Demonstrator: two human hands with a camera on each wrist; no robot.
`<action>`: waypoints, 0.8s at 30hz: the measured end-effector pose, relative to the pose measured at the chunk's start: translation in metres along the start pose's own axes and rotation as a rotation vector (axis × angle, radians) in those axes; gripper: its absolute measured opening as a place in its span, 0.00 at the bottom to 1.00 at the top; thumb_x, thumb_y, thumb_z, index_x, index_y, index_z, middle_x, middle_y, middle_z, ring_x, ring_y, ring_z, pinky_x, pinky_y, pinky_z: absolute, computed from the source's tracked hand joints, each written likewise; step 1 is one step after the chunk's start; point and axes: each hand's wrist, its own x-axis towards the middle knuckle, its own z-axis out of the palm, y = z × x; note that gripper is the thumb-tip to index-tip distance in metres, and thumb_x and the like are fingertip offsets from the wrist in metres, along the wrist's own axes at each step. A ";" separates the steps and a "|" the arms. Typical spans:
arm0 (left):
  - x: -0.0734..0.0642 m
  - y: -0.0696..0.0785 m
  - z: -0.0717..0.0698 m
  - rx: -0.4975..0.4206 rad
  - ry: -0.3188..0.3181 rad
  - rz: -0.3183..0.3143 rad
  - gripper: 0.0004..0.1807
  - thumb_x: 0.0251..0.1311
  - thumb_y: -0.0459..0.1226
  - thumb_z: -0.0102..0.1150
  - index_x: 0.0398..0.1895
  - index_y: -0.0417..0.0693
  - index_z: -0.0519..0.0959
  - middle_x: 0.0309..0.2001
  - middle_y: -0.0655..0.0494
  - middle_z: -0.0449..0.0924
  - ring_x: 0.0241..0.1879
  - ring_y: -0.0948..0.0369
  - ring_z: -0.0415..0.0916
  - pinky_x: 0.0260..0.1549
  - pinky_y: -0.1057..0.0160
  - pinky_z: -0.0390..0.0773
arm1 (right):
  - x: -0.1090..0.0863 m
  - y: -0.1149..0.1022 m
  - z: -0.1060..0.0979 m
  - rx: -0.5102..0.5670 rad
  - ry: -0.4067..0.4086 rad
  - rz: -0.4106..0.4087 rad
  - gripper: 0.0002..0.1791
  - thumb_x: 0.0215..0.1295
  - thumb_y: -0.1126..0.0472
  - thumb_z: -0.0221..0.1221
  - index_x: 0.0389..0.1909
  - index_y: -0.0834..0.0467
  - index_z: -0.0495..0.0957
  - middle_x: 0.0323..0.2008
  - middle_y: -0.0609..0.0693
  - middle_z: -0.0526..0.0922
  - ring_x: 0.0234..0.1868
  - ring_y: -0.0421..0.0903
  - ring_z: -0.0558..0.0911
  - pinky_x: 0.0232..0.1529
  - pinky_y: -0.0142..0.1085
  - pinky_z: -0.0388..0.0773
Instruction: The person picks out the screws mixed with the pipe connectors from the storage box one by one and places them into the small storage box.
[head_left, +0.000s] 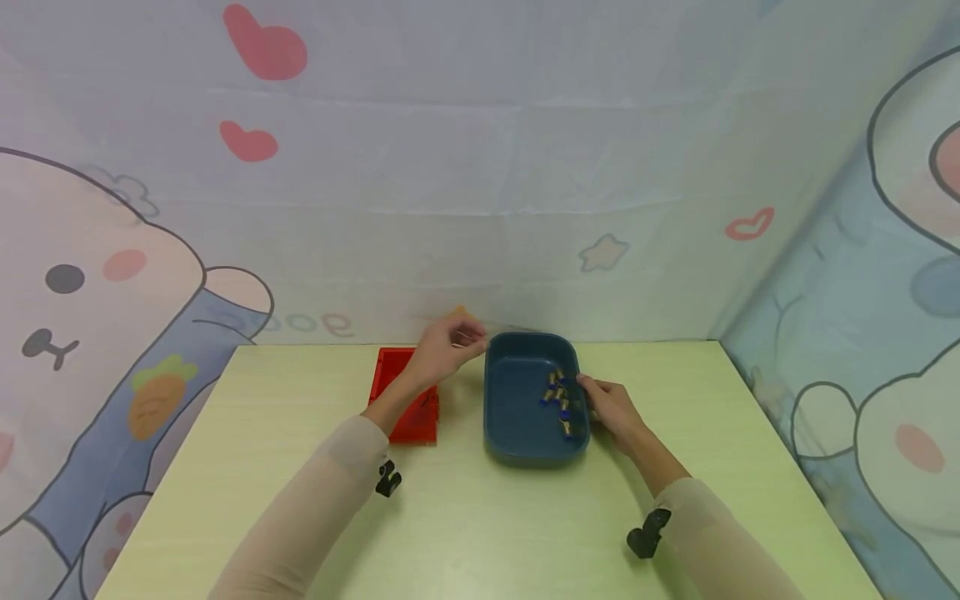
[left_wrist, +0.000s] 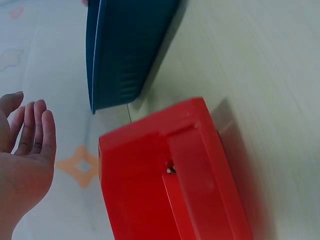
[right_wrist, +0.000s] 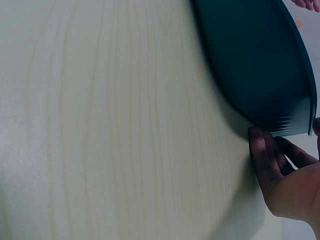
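Observation:
A blue plastic basin stands on the table, with several small gold-and-blue pieces lying loose along its right side. My right hand grips the basin's right wall, thumb at the rim and fingers against the outside, as the right wrist view also shows. Beside the basin's far left corner is my left hand, raised over the back of a red plastic bin. In the left wrist view that hand has its fingers extended and loosely bent, holding nothing. My left forearm hides part of the bin.
The pale wood-grain table ends at a back edge just behind both containers. Behind it hangs a printed cloth with cartoon figures. A small metallic bit shows inside the red bin.

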 end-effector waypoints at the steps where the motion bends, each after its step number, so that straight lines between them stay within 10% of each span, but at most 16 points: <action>1: 0.001 0.001 0.002 0.001 -0.008 0.003 0.11 0.69 0.35 0.69 0.52 0.42 0.85 0.47 0.49 0.87 0.46 0.53 0.85 0.49 0.56 0.85 | 0.000 0.000 0.000 -0.001 0.001 0.000 0.37 0.82 0.41 0.52 0.72 0.69 0.73 0.67 0.66 0.78 0.70 0.63 0.76 0.74 0.56 0.67; 24: 0.012 0.024 0.034 0.020 -0.079 0.009 0.15 0.70 0.38 0.69 0.54 0.39 0.84 0.46 0.52 0.89 0.46 0.54 0.85 0.48 0.58 0.85 | -0.001 0.000 -0.001 0.003 -0.011 -0.002 0.38 0.82 0.40 0.52 0.73 0.69 0.71 0.67 0.66 0.78 0.69 0.63 0.77 0.72 0.57 0.70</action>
